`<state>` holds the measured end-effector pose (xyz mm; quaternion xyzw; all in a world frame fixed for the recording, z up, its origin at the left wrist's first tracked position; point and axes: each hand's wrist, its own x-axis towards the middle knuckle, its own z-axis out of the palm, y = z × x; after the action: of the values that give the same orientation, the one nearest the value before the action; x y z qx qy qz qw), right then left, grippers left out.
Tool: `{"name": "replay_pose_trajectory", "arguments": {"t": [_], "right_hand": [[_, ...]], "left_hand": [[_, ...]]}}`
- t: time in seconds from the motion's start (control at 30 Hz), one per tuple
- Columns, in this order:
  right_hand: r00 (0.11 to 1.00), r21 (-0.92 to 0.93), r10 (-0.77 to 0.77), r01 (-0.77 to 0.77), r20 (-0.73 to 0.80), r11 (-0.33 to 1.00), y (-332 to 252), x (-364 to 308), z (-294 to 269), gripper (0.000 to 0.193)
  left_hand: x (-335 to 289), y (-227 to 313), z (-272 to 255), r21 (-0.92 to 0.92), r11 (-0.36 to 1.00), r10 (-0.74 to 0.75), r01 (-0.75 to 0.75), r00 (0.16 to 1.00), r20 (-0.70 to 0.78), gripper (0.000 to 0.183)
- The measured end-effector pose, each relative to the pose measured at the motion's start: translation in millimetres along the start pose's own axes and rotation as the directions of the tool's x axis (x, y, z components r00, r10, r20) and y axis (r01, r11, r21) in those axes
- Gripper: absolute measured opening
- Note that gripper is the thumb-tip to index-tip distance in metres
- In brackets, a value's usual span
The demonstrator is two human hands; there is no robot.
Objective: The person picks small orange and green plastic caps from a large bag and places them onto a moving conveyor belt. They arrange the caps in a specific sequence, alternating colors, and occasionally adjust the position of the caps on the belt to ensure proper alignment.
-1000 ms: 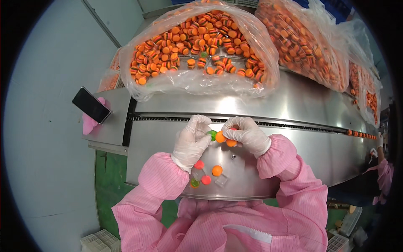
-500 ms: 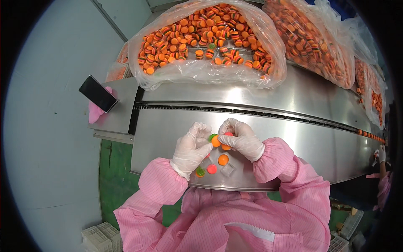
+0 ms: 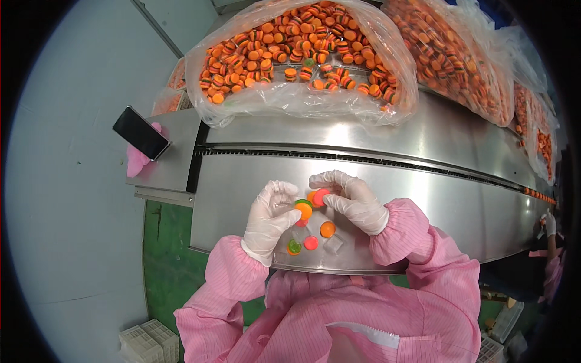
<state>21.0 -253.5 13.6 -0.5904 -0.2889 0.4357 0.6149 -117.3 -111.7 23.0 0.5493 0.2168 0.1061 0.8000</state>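
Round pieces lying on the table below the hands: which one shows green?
The leftmost piece, green edged with orange; the pink piece right of it and the orange piece further right show none.

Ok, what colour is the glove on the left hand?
White; the glove shows best in the head view.

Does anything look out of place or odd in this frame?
Mildly. A dark phone sits slanted on pink cloth at the left. A pink disc and a green-topped piece lie loose near the steel table's front edge, whereas stacks in the clear bag mostly have orange ends.
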Motion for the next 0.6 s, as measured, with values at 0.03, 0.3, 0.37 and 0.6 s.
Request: {"name": "replay_pose_trajectory", "arguments": {"t": [0.03,0.3,0.37,0.6], "right_hand": [[1.0,-0.007,0.012,-0.012,-0.023,1.0,-1,0,2,0.025],[0.991,0.0,-0.021,0.022,-0.128,1.0,14,7,5,0.015],[0.991,0.01,-0.013,0.015,-0.13,1.0,14,8,6,0.014],[0.99,-0.148,0.07,-0.088,-0.126,0.985,4,4,12,0.016]], "left_hand": [[1,-1,0,-0.006,1.0,0.002,-0.002,1.0,-0.003,0.033],[10,-24,-7,-0.071,0.997,-0.038,0.037,0.999,-0.014,0.038],[11,-27,-6,-0.09,0.996,0.0,0.0,1.0,-0.003,0.038],[6,-23,5,-0.027,0.999,0.033,-0.033,0.999,-0.023,0.034]]}}
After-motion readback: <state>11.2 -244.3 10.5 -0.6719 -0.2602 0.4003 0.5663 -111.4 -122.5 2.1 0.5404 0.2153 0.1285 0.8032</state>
